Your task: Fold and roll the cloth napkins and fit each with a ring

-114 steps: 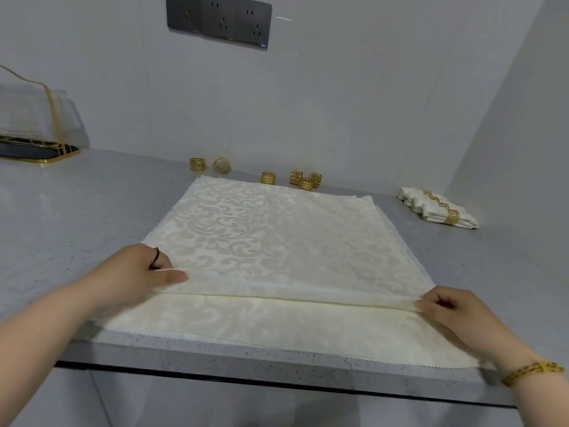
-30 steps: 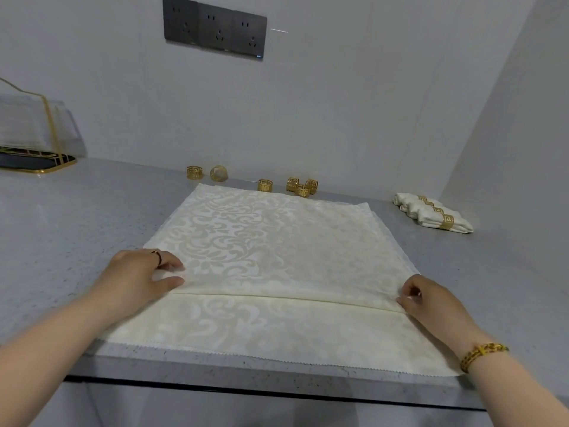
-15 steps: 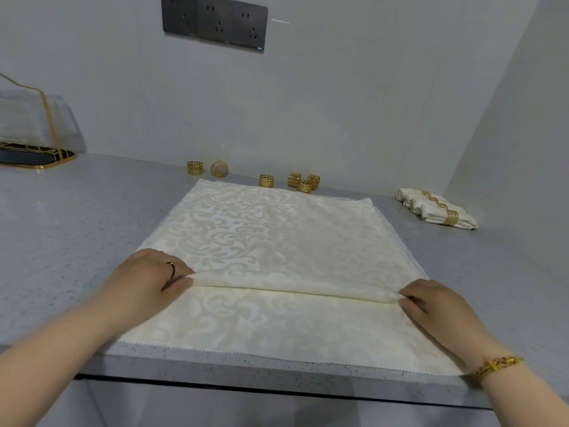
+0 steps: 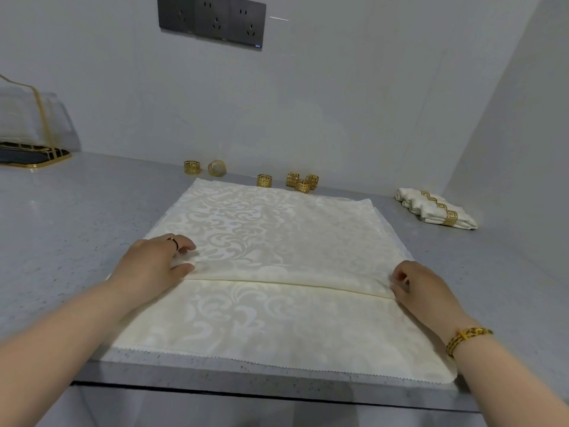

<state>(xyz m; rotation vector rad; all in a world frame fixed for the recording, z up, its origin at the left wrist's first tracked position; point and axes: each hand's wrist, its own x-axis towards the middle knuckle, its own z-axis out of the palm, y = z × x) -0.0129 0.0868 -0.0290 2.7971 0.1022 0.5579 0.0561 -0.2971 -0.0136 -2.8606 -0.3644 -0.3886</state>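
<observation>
Cream damask napkin (image 4: 277, 229) lies on the counter (image 4: 61, 226), its one fold running between the hands: left hand (image 4: 151, 263) pinches the left end, right hand (image 4: 421, 285) pinches the right end. Six loose gold rings (image 4: 264, 180) sit beyond them; three ringed rolls (image 4: 437, 208) lie beyond the right hand.

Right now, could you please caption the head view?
Left hand and right hand pinch a fold in the napkin; gold rings behind.
</observation>
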